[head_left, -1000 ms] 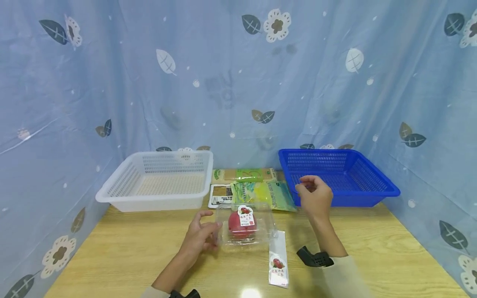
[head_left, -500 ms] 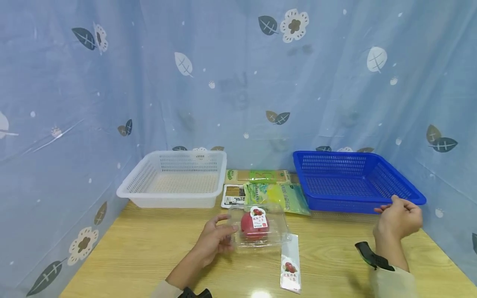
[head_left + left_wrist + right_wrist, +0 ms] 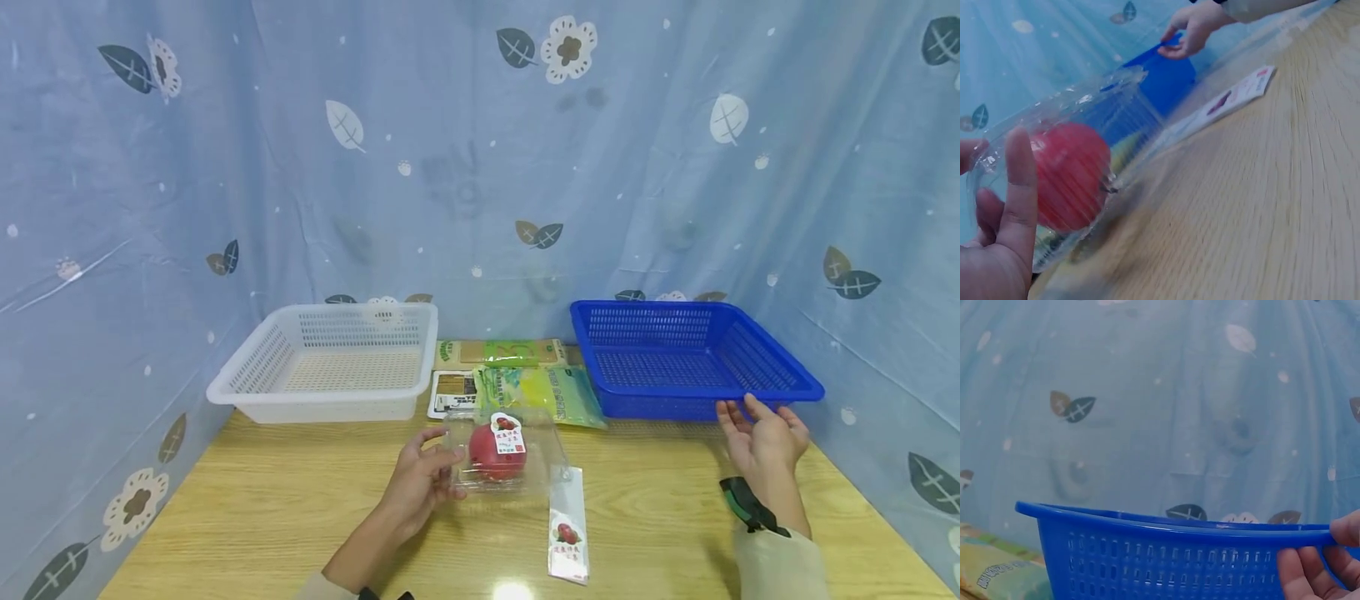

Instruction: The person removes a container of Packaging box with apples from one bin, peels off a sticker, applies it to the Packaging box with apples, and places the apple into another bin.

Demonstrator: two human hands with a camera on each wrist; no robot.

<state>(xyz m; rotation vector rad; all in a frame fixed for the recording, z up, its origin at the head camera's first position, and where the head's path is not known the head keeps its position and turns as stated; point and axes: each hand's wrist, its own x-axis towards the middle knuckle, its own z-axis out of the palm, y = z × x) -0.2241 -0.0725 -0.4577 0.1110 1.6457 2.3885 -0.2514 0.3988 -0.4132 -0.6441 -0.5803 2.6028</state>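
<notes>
My left hand point(image 3: 422, 481) grips the left end of a clear plastic box point(image 3: 551, 454), which is held a little above the table. Inside the box lies a round red fruit point(image 3: 491, 457) with a short dark stem, clear in the left wrist view. A white label point(image 3: 512, 437) with a red fruit picture is stuck on the lid. My right hand point(image 3: 767, 442) pinches the front rim of the blue plastic basket point(image 3: 1166, 550), thumb above the rim and fingers under it. Beside the box, a white strip of labels point(image 3: 567, 517) lies on the table.
A white plastic basket point(image 3: 262, 408) stands at the back left. Between the baskets lie a green-yellow bag point(image 3: 558, 393), a long tan-green packet point(image 3: 498, 353) and a white-edged packet point(image 3: 452, 392). A blue patterned curtain point(image 3: 450, 167) hangs around the wooden table point(image 3: 300, 500).
My right hand has moved right from above the blue basket's left front corner and now holds its front rim. The left hand keeps its grip on the plastic box.
</notes>
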